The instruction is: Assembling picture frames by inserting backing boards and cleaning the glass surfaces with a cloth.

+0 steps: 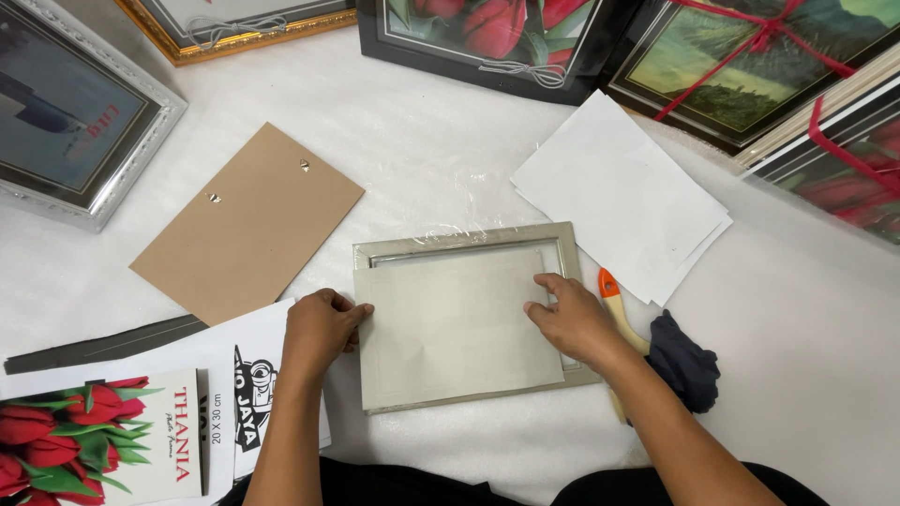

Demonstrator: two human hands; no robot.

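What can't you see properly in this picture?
All in the head view:
- The front of the silver rectangular picture frame: it lies face down, under a pale sheet.
- Most of the orange-handled tool: the right hand and forearm cover it.
- The left hand hides its own fingertips.
- The framed tulip picture: cut off by the top edge.

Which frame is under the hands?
The plain silver frame at centre, lying flat with a pale sheet inside. The other frames sit along the edges, holding pictures.
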